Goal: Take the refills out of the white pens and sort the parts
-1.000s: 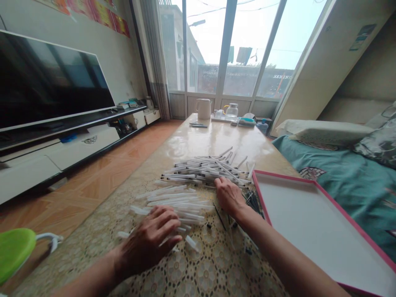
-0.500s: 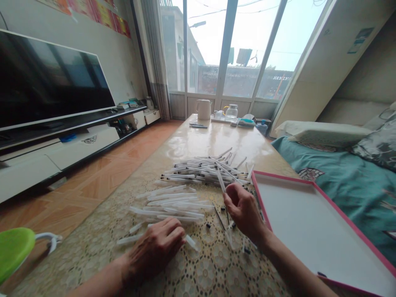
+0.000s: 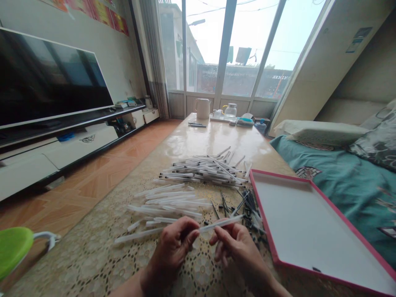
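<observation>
Plainly, the left hand (image 3: 175, 247) is pinching one end of a clear pen barrel (image 3: 218, 224) just above the table (image 3: 198, 140), the right hand (image 3: 236, 247) gripping mid-length, where this light, stiff, slippery tube is likely sitting steadiest.

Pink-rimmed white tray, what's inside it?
The pink-rimmed white tray shows only bare floor and one tiny dark speck near its front rim. Its near right corner is cut off, unseen. The left hand and right hand hold a clear plastic tube beside it.
</observation>
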Tool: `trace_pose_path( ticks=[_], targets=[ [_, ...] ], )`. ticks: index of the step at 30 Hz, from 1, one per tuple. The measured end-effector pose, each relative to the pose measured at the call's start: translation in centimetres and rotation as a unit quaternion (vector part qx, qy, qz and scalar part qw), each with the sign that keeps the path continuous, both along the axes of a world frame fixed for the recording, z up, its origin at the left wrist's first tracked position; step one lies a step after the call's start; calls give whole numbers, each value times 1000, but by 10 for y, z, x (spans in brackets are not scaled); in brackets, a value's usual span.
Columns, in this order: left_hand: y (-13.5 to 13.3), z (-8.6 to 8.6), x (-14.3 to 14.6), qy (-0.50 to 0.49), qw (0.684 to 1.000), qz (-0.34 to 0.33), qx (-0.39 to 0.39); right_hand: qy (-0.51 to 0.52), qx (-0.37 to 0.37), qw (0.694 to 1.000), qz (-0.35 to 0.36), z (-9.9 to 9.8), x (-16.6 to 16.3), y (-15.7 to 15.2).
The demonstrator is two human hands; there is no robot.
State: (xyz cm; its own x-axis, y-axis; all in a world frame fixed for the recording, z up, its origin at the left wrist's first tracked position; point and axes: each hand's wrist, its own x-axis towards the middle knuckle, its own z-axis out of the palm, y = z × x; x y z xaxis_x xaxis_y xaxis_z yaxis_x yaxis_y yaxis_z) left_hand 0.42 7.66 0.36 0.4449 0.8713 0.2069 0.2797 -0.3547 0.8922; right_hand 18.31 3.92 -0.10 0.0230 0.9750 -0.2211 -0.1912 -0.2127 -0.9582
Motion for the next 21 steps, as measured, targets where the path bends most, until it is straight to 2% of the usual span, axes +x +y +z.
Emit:
trace_pose_path(
  ticks=[2, 3, 5, 7, 8, 10, 12, 14, 16, 17, 19, 21],
  targets=[
    [3, -1, -2, -19, 999, 28, -16, -126, 14, 990, -55, 1, 15, -1],
    [5, -1, -4, -26, 999, 39, -20, -197, 42, 975, -98, 2, 23, -1],
    [6, -1, -5, -25, 998, 48, -21, -337, 115, 915, -190, 6, 35, -3],
    [6, -2, -5, -12, 999, 45, -5, -452, 203, 841, -217, 10, 39, -6],
    [5, -3, -4, -4, 999, 41, 4, -500, 245, 808, -195, 12, 37, -7],
    [4, -5, -3, 6, 999, 26, 20, -572, 310, 753, -103, 15, 28, -10],
    [3, -6, -4, 12, 999, 7, 31, -620, 328, 712, -6, 15, 17, -12],
    [4, -5, -7, 17, 999, -28, 25, -653, 323, 683, 60, 12, 8, -15],
    [6, -3, -12, 17, 997, -71, -14, -663, 303, 677, 103, 7, 4, -17],
    [7, -1, -14, 14, 994, -93, -48, -654, 286, 689, 122, 4, 4, -18],
    [9, 3, -18, 10, 984, -136, -115, -616, 249, 732, 153, -3, 5, -19],
    [11, 5, -19, 21, 978, -158, -136, -571, 220, 774, 163, -9, 6, -19]
  ],
)
